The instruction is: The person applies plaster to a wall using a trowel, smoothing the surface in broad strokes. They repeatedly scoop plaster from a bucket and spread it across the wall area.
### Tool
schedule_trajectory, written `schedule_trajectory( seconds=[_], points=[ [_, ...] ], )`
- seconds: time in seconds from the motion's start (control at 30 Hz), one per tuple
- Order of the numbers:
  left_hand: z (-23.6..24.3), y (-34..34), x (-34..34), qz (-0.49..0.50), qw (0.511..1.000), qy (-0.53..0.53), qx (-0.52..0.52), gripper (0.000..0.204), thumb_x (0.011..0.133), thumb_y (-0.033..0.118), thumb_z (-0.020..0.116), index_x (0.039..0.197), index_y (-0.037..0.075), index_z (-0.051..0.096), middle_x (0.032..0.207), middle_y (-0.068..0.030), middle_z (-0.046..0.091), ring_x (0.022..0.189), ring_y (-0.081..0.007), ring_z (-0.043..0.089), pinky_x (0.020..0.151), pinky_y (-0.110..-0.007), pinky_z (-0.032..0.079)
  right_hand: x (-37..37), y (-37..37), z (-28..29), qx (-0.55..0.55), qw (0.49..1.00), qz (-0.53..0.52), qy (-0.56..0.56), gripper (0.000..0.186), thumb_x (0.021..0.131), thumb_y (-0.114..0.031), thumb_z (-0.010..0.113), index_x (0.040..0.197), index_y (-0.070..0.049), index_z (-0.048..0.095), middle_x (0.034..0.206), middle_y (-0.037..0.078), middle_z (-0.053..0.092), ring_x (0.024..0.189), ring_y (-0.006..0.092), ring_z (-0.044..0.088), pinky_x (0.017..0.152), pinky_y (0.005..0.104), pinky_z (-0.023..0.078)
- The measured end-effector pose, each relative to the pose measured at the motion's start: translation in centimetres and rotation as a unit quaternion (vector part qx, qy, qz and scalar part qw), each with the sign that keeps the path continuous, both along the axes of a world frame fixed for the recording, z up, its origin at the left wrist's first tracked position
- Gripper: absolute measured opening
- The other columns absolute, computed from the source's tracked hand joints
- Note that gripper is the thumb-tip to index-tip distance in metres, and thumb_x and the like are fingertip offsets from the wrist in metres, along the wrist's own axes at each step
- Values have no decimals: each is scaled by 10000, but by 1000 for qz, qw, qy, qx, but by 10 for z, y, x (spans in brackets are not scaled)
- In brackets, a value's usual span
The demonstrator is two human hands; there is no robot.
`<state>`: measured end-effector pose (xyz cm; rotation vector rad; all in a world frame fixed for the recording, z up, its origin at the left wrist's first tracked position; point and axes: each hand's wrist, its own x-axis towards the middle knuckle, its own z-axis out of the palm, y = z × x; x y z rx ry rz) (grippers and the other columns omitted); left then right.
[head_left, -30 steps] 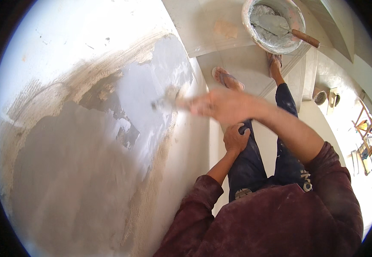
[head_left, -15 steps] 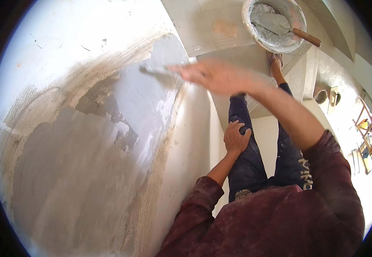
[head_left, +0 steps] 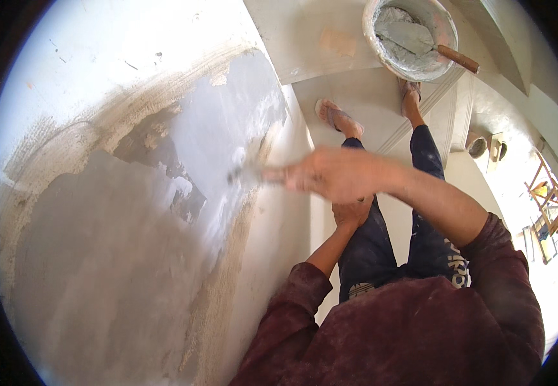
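Head view: right hand (head_left: 346,175) grips blurred flat tool (head_left: 247,174), left hand (head_left: 352,213) on dark-trousered leg (head_left: 370,248), grasp unclear; smooth grey plaster (head_left: 108,257) widespread, rough beige border (head_left: 113,128) apparently uncoated

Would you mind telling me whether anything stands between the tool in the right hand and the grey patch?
Nothing visible does: the right hand holds the blurred tool at the grey patch; contact is unclear. The left hand lies against the leg, aside.

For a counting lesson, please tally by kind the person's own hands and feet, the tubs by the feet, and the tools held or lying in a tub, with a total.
Hands: 2 (right hand, left hand)
Feet: 2 (left foot, right foot)
Tubs: 1 (whitish tub)
Tools: 2 (blurred held tool, trowel)
Total: 7
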<state>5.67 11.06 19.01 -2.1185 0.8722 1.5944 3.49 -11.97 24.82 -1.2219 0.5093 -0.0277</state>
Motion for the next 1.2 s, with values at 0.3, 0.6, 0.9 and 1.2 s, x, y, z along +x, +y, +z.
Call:
schedule_trajectory(
  seconds=[0.3, 0.6, 0.9, 1.2],
  points=[
    [-6, 25, 2, -23, 991, 44, -126, 393, 780, 361, 662, 1079, 106, 675, 1302, -144, 561, 1265, -332, 463, 1077, -425, 343, 37, -50, -76, -111, 988, -78, 74, 495, 998, -477, 367, 1382, -189, 487, 1269, 180, 585, 1148, 370, 562, 1021, 414, 415],
    [-8, 24, 4, -1, 993, 38, -116, 381, 768, 344, 655, 1062, 103, 686, 1316, -155, 550, 1281, -355, 444, 1088, -431, 327, 11, -33, -64, -85, 988, -103, 74, 532, 990, -520, 347, 1399, -200, 464, 1315, 163, 557, 1213, 348, 525, 1052, 407, 393],
    [-7, 30, -3, 2, 991, 49, -122, 386, 767, 348, 658, 1055, 92, 685, 1283, -154, 573, 1269, -364, 458, 1078, -435, 338, 33, -37, -74, -105, 991, -49, 70, 581, 991, -537, 310, 1399, -150, 458, 1299, 189, 561, 1166, 374, 555, 1025, 414, 416],
    [-8, 25, 2, 1, 994, 21, -111, 394, 778, 365, 659, 1075, 106, 670, 1309, -140, 554, 1271, -321, 458, 1068, -438, 349, -17, -11, -25, 53, 991, 47, 114, 434, 987, -313, 459, 1343, -71, 506, 951, 158, 679, 821, 230, 676, 685, 356, 558]
  ],
)
